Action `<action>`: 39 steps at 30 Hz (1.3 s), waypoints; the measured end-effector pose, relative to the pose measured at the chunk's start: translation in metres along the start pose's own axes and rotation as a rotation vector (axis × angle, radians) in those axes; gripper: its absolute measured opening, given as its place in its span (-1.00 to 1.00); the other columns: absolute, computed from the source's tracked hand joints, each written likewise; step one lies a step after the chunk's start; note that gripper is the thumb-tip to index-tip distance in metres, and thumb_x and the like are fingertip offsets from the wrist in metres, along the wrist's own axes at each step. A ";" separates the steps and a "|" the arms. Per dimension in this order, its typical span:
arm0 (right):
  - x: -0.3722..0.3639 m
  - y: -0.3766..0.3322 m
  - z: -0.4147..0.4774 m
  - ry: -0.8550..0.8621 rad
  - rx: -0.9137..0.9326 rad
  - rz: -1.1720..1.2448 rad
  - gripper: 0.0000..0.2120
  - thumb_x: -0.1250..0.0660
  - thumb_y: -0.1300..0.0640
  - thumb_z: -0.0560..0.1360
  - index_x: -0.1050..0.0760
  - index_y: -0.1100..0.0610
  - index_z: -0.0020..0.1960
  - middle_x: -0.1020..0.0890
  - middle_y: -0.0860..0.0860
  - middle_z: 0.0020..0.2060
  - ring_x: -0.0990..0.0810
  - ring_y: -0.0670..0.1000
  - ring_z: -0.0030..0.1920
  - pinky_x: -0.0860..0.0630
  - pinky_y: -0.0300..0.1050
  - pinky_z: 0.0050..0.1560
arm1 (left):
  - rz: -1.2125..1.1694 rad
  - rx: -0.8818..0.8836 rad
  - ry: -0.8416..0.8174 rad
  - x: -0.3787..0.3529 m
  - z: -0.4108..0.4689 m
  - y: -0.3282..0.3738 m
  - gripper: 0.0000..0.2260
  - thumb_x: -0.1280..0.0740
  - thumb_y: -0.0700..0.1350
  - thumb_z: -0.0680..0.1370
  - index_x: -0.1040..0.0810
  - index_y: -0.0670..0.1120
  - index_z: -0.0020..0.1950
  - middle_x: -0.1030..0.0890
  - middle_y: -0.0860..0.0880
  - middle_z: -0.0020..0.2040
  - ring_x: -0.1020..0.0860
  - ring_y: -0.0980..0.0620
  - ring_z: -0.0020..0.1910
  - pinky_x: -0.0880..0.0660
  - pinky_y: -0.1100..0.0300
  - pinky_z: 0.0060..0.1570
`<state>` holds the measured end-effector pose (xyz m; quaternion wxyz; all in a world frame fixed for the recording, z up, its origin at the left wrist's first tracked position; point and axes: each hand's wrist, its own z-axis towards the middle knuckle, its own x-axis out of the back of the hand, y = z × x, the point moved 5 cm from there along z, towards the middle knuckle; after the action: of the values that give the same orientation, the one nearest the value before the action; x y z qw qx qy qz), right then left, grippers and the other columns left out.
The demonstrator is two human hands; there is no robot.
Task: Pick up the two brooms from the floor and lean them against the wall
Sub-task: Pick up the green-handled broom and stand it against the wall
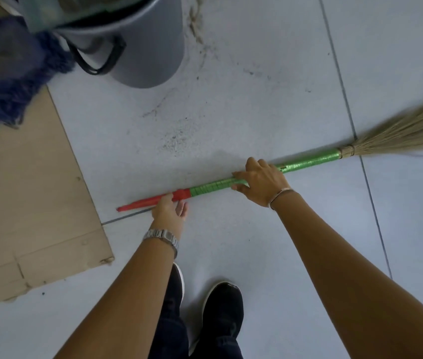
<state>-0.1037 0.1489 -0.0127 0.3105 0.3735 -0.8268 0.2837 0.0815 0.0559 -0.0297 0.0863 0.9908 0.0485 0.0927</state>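
A cleaning or utility corner, indoors: pale floor tiles (257, 73) marked with dirt and scuffs, a grey bucket (137, 47), a blue mop (11, 81), flattened cardboard (24, 203) spread over the floor, and a straw broom (308, 161) lying across the tiles.

- You stand on a pale tiled floor (257, 60), dirt-smudged toward the far side.
- Broom (306, 161) lies across it, bristles right.
- Cardboard (24, 203) lies flat at left.
- Grey bin (143, 47) stands far left.
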 end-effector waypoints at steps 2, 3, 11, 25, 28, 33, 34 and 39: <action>0.018 -0.002 0.003 0.006 -0.019 0.003 -0.59 -0.16 -0.12 0.53 -0.40 0.05 0.30 -0.44 0.16 0.16 -0.43 0.17 0.15 -0.41 0.06 0.15 | -0.013 -0.062 -0.052 -0.003 -0.009 0.012 -0.90 -0.30 -0.23 0.54 -0.43 -0.18 0.02 -0.48 -0.06 -0.08 -0.53 0.01 -0.13 -0.51 0.06 -0.01; 0.026 -0.002 0.004 0.006 -0.037 0.043 -0.60 -0.18 -0.11 0.52 -0.41 0.06 0.27 -0.45 0.16 0.17 -0.44 0.18 0.15 -0.41 0.06 0.16 | -0.025 -0.096 -0.085 -0.005 -0.016 0.018 -0.88 -0.31 -0.24 0.54 -0.43 -0.17 0.05 -0.50 -0.05 -0.10 -0.53 0.00 -0.05 -0.51 0.00 0.04; 0.140 -0.043 -0.029 -0.053 -0.045 0.409 -0.70 -0.27 -0.13 0.47 -0.44 -0.04 0.14 -0.61 0.04 0.05 -0.56 0.10 0.02 -0.51 0.00 0.05 | -0.261 -0.562 -0.239 -0.004 -0.153 0.087 -0.80 -0.32 -0.27 0.52 -0.37 -0.04 0.03 -0.57 -0.16 0.00 -0.57 -0.05 0.06 -0.59 -0.15 0.01; 0.482 -0.150 -0.173 0.327 0.145 0.989 -0.70 -0.45 0.12 0.38 -0.60 0.18 0.09 -0.66 0.08 -0.10 -0.62 -0.05 -0.15 -0.53 -0.39 -0.13 | 0.110 -1.305 -0.783 -0.064 -0.557 0.311 -0.87 -0.32 -0.23 0.53 -0.53 0.01 -0.11 -0.56 0.16 -0.27 -0.63 0.18 -0.25 -0.63 0.16 -0.31; 0.529 -0.170 -0.222 0.403 0.201 1.105 -0.73 -0.42 0.25 0.40 -0.58 0.28 0.09 -0.65 0.16 -0.10 -0.62 0.04 -0.13 -0.59 -0.30 -0.11 | 0.197 -1.385 -0.895 -0.060 -0.641 0.320 -0.89 -0.32 -0.25 0.52 -0.51 -0.03 -0.08 -0.60 0.23 -0.32 -0.64 0.20 -0.24 -0.61 0.22 -0.32; 0.560 -0.206 -0.306 0.408 0.281 1.273 -0.76 -0.27 0.37 0.48 -0.51 0.37 0.14 -0.60 0.18 -0.04 -0.57 0.08 -0.05 -0.58 -0.22 -0.08 | 0.288 -1.348 -0.989 -0.026 -0.742 0.307 -0.88 -0.37 -0.27 0.47 -0.52 -0.06 -0.10 -0.63 0.12 -0.25 -0.66 0.06 -0.23 -0.61 0.19 -0.27; 0.566 -0.213 -0.321 0.402 0.284 1.287 -0.77 -0.26 0.37 0.48 -0.52 0.36 0.12 -0.61 0.17 -0.05 -0.57 0.07 -0.06 -0.58 -0.24 -0.10 | 0.309 -1.340 -1.009 -0.016 -0.760 0.305 -0.87 -0.38 -0.27 0.47 -0.52 -0.05 -0.10 -0.64 0.11 -0.25 -0.67 0.04 -0.23 -0.61 0.18 -0.26; 0.600 -0.256 -0.386 0.380 0.372 1.209 -0.82 -0.30 0.36 0.46 -0.58 0.31 0.04 -0.68 0.06 -0.22 -0.60 0.04 -0.18 -0.57 0.04 0.03 | 0.373 -1.374 -1.023 0.047 -0.842 0.317 -0.87 -0.40 -0.24 0.46 -0.51 -0.07 -0.08 -0.63 0.17 -0.27 -0.68 -0.02 -0.19 -0.63 0.14 -0.27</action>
<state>-0.1010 0.0110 0.7324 0.1673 -0.1658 -0.7588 0.6072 -0.0085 -0.1134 0.8505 0.6585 0.6314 -0.2257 -0.3417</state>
